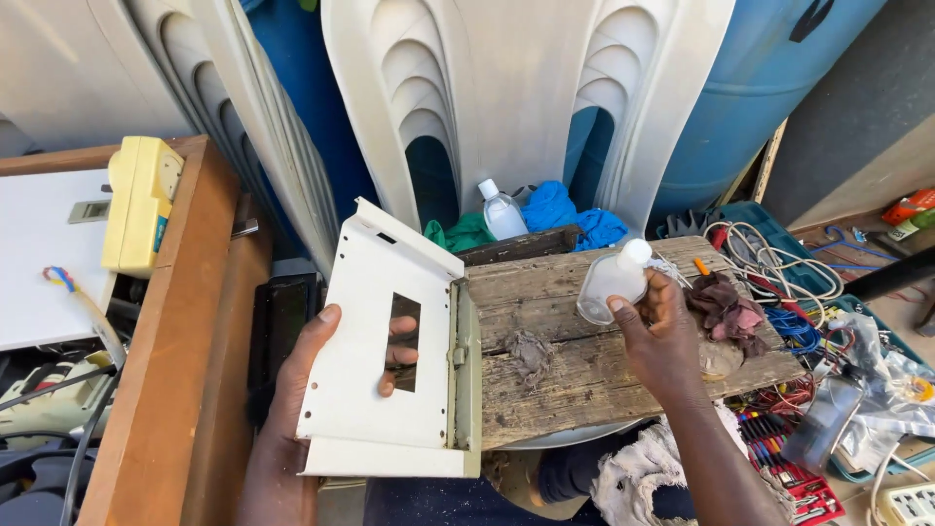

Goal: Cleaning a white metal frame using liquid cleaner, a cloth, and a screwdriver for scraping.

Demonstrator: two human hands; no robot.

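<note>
**A:** Head view is all I have. What containers do you make out?

**B:** Three I can name. A small clear plastic bottle [612,282] with a white cap, tipped over, neck up and to the right. I cannot tell whether there is liquid in it. A second clear bottle [502,211], also white-capped, stands upright behind the wooden board [584,360], against the blue and green rags [560,209]. Lower right there is an open tool case [794,477] with red-handled bits in rows, and a dark-capped bottle [826,419] lying across it.

**A:** And the hands?

**B:** My right hand [660,336] is closed round the tipped bottle's lower end, fingers curled over it, just above the board. My left hand [321,365] grips the white metal cover panel [385,341]: thumb on the front face at its left edge, fingertips showing through the rectangular cut-out, so it is clamped narrow on the sheet. The panel stands tilted, its hinged right edge touching the board's left end.

**A:** Room to move?

**B:** Tight. The wooden bench [185,321] edge runs just left of the left hand, with a yellow meter [141,200] on it. White plastic chairs [506,88] and a blue drum [760,88] wall off the back. To the right, coiled cables [779,268] and a maroon rag [726,307] crowd the board's end. The board's middle is mostly bare, save a grey wad [531,353].
</note>
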